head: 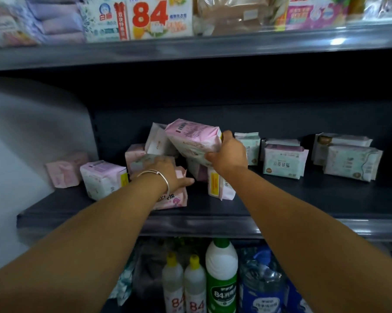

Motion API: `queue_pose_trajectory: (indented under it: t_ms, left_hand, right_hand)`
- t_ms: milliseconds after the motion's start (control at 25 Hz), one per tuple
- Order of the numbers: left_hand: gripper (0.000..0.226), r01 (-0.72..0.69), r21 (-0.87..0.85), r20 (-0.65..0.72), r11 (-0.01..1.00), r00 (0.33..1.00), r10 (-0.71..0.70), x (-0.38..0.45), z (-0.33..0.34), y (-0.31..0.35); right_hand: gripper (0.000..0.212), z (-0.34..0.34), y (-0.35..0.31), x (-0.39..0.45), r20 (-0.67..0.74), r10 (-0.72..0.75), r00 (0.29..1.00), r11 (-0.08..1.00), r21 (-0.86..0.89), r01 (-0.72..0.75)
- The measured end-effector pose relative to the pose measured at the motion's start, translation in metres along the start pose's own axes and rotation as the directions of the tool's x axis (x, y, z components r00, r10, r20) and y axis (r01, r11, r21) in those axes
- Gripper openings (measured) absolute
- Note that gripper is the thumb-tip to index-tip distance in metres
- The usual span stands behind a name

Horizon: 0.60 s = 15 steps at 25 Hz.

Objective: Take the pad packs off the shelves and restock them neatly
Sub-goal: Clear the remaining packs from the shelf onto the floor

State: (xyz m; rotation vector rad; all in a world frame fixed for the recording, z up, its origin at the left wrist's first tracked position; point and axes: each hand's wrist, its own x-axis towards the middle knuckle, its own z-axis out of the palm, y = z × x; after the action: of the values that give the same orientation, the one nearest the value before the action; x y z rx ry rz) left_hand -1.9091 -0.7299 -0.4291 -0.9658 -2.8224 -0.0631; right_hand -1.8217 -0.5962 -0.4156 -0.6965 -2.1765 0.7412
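Head-cam view, store shelving, both arms reaching into middle shelf [303, 199]. Right hand [227, 152] gripping pink pad pack [193, 141] by its right end, thumb on top, fingers curled under; pack lifted and tilted above a loose pile of pink packs [158, 159], prob. being pulled clear so the heap under it can be sorted. Left hand [167, 175], silver bangle [155, 175] at wrist, lying palm-down on a low pack in the pile w/ fingers fairly straight, apparently steadying it; blurred, so a true grip can't be ruled out. More pink packs sitting crooked to the left [103, 180], one leaning at front w/ yellow label [219, 185]. To the right, white-and-green packs [284, 163] standing in tidier groups, well apart from the jumble. Upper shelf packed w/ other goods; bleach bottles [221, 276] on the shelf below. Judgement: early in the job, pink section not yet cleared.
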Motion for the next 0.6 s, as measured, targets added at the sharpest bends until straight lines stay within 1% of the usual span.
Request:
queue_pose_trajectory:
  t_ms: [40,120,200,280,360,480,520,600]
  left_hand:
    - [0.081,0.026,-0.011,0.022,1.000,0.999,-0.026,0.002,0.005,0.001]
    - [0.091,0.116,-0.048,0.075,0.992,0.991,-0.112,0.009,0.011,-0.003]
    - [0.099,0.176,-0.043,0.094,0.983,0.981,-0.171,0.012,0.013,-0.012]
    - [0.095,0.210,-0.029,0.097,0.977,0.974,-0.206,0.013,0.011,-0.019]
    - [0.089,0.215,-0.059,0.114,0.975,0.972,-0.208,0.009,0.009,-0.023]
    - [0.089,0.156,-0.095,0.051,0.983,0.987,-0.151,0.008,0.010,-0.023]
    - [0.088,0.160,-0.111,0.030,0.981,0.987,-0.158,0.007,0.009,-0.024]
    - [0.077,0.196,-0.157,-0.002,0.968,0.980,-0.199,0.004,0.005,-0.021]
  right_hand:
    - [0.041,0.001,0.001,0.002,-0.001,-0.003,1.000,1.000,-0.010,0.003]
    - [0.037,0.004,0.003,0.005,-0.002,-0.007,1.000,1.000,-0.009,0.007]
    - [0.038,0.006,0.003,0.006,0.000,-0.004,1.000,1.000,0.028,0.004]
    - [0.040,0.006,-0.002,0.004,-0.001,-0.008,1.000,0.997,0.071,0.008]
    - [0.038,0.008,-0.007,-0.001,-0.004,-0.031,1.000,0.996,0.082,0.031]
    - [0.041,0.012,-0.012,-0.011,0.032,-0.070,0.997,0.992,0.104,0.066]
    - [0.038,0.012,-0.012,-0.014,0.051,-0.072,0.996,0.991,0.115,0.066]
    - [0.035,0.011,-0.012,-0.017,0.083,-0.062,0.995,0.992,0.115,0.053]
